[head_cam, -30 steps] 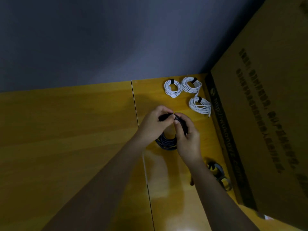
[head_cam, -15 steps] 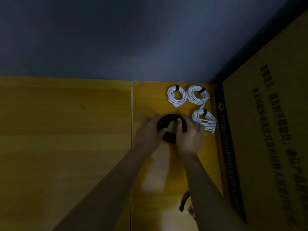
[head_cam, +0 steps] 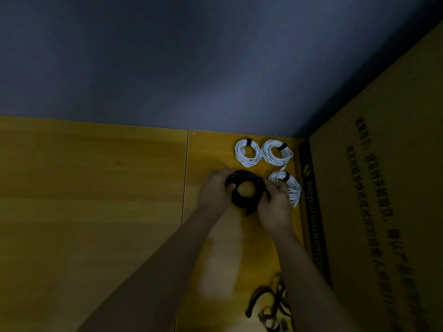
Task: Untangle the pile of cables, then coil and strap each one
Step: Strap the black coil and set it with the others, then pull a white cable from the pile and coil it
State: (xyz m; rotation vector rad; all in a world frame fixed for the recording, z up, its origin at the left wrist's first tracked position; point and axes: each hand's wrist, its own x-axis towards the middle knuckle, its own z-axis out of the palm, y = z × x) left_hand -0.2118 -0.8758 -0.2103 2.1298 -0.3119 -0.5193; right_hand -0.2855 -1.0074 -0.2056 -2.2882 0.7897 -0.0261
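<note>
A black coiled cable (head_cam: 244,202) lies flat on the yellow wooden table (head_cam: 96,200). My left hand (head_cam: 214,191) grips its left side, thumb inside the ring. Fingers of my right hand (head_cam: 275,206) curl over the coil's right side. Just beyond the black coil lie three white coils, each bound with a black strap: one (head_cam: 247,153) at the back left, one (head_cam: 276,152) at the back right, one (head_cam: 291,188) partly behind my right hand.
A large cardboard box (head_cam: 383,212) with printed text stands along the right. A grey wall (head_cam: 191,68) rises behind the table. Loose dark straps or cables (head_cam: 268,305) lie near the bottom edge, blurred. A seam (head_cam: 184,188) divides the table panels.
The black coil went from held up between my hands to lying flat on the table, farther back next to the white coils. Both hands still hold its sides.
</note>
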